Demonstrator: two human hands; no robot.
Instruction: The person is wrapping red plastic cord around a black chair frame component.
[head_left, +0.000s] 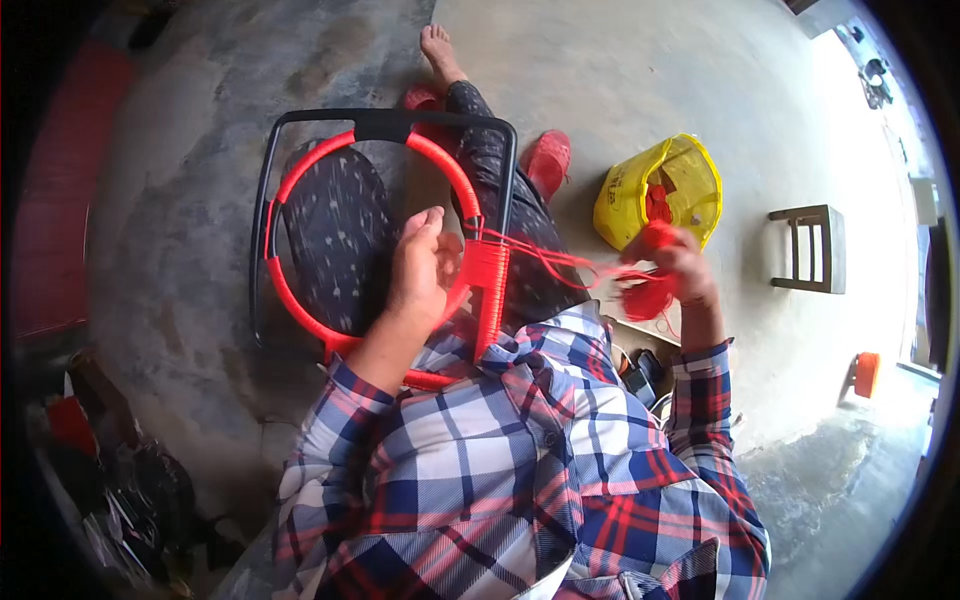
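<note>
A black metal frame [510, 180] with an inner ring wrapped in red cord [297, 305] rests across my lap. My left hand [425, 262] is inside the ring, its fingers curled against the right side, beside a wide band of red wrapping [484, 265]. Off to the right, my right hand [678, 268] is closed on a bundle of red cord [645, 297]. Loose strands stretch from that bundle leftward to the ring's right side. The tips of my left fingers are partly hidden.
A yellow bucket [620, 195] with red material inside stands beyond my right hand. Farther right are a small wooden stool [822, 250] and an orange object [866, 375]. A red shoe [548, 160] lies near my bare foot [440, 52]. Dark clutter [140, 500] fills the lower left.
</note>
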